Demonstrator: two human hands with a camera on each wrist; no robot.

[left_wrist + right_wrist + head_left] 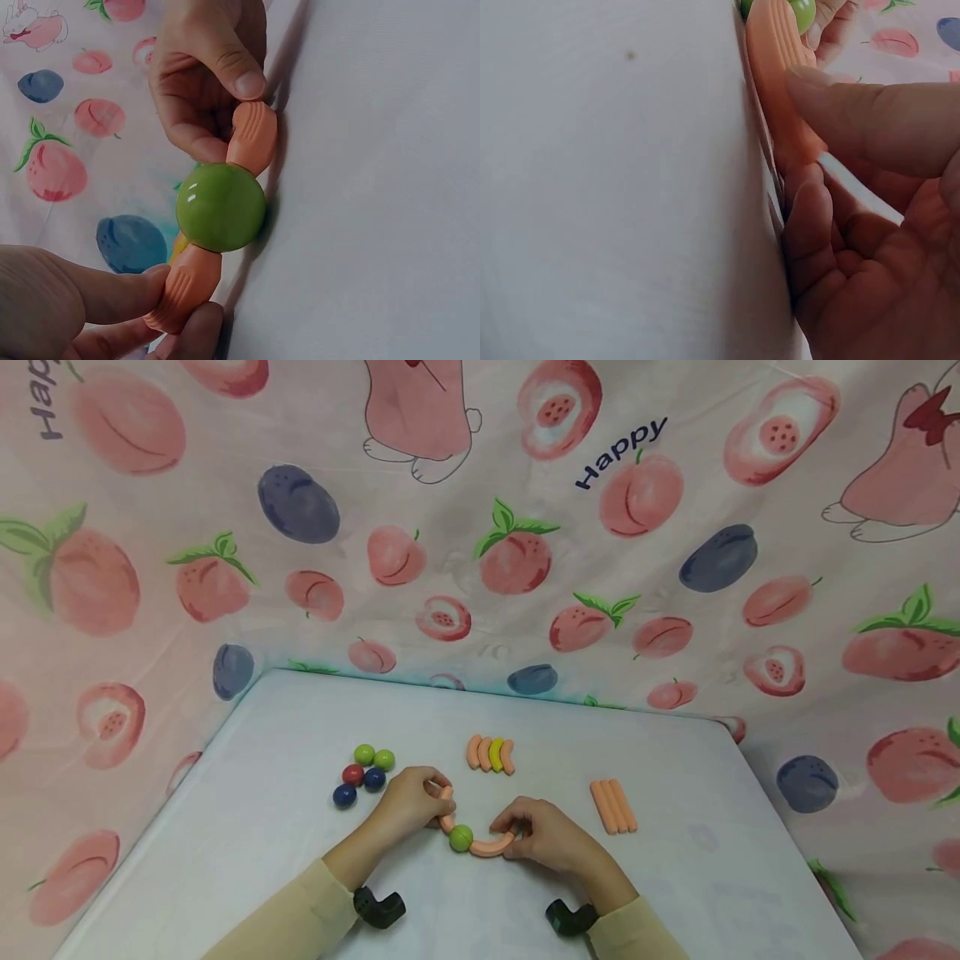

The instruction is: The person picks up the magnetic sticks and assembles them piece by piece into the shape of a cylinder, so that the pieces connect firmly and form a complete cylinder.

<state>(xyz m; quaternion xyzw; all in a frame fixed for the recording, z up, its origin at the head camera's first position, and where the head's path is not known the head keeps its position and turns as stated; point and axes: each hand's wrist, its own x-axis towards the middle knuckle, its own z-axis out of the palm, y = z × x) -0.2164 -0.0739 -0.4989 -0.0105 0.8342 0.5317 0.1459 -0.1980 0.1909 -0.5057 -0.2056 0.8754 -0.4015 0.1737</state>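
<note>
A green ball (461, 838) sits between two curved orange rods, touching an end of each, so the three form a bowed chain on the white table. My left hand (408, 797) pinches the left curved rod (447, 822) between thumb and fingers. With thumb and fingertips, my right hand (551, 833) holds the far end of the right curved rod (487, 848). Grooves run along both rods in the wrist views. The ball (221, 207) looks glossy in the left wrist view, and in the right wrist view the rod (780, 82) partly hides it.
Beyond my left hand lie green balls (364, 755), a red ball (352, 774) and blue balls (345, 796). Curved orange rods (473, 752) with a yellow one (496, 755) lie at the back. Straight orange rods (613, 806) lie at right. Patterned cloth (450, 568) hangs behind the table.
</note>
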